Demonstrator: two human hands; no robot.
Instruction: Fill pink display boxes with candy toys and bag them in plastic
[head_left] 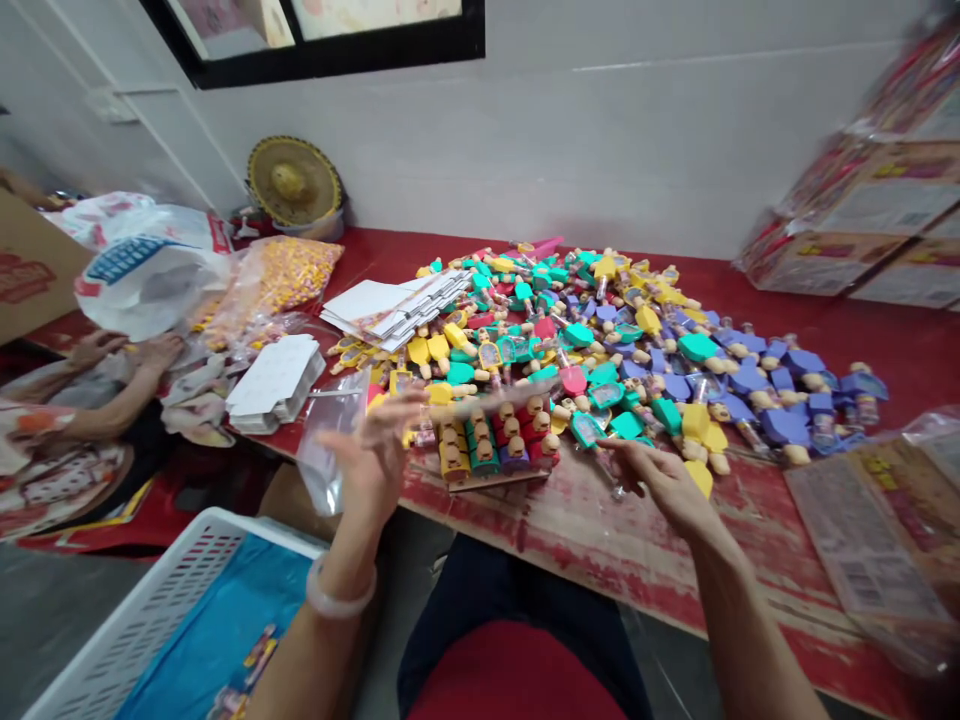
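My left hand [371,450] is raised over the near edge of the red table [907,360], with a clear plastic bag [328,450] hanging beside it and a blurred clear strip running right from the fingers. My right hand [664,485] reaches in from the lower right, its fingers extended just above a teal-topped toy tube [589,430]. Beyond both hands spreads a large heap of toy-shaped candy tubes [592,350] in yellow, teal, purple and red. A small tray of upright toys [499,445] stands between my hands.
A co-worker's hands [127,350] rest at the left near plastic bags and a bag of yellow pieces [274,280]. White card stacks [397,305] lie by the heap. A white basket [150,600] sits at lower left, and printed cartons [847,220] are stacked at right.
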